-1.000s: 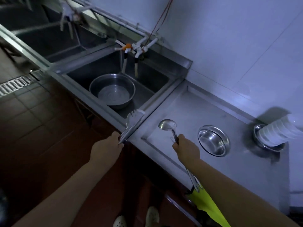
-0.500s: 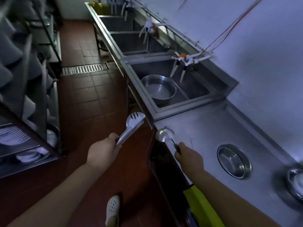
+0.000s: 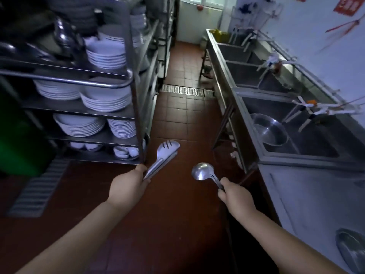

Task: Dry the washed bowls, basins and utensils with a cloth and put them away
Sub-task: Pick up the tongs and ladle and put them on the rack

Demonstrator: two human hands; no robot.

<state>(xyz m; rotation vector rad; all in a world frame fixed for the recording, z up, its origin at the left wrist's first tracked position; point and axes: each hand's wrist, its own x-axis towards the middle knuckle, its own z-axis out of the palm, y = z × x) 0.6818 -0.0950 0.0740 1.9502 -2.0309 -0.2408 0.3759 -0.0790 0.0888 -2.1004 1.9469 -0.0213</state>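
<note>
My left hand (image 3: 128, 186) grips the handles of steel serving tongs (image 3: 164, 156), whose slotted head points up and right over the red tiled floor. My right hand (image 3: 236, 195) holds a steel ladle (image 3: 203, 172) by its handle, bowl facing up. Both hands are out over the aisle, apart from the counter. A large steel basin (image 3: 270, 132) lies in the nearest sink (image 3: 308, 153) on the right. A small steel bowl (image 3: 352, 250) sits on the steel counter (image 3: 308, 196) at the lower right corner.
A steel shelf rack (image 3: 136, 99) on the left holds stacks of white plates (image 3: 106, 54) and bowls. A row of sinks runs along the right wall. A floor drain grate (image 3: 182, 89) crosses the aisle ahead; a green bin (image 3: 17, 139) stands at far left.
My view has swung left from the counter to the aisle. Both hands, still holding the tongs and ladle, have come away from the counter and now hang over the floor.
</note>
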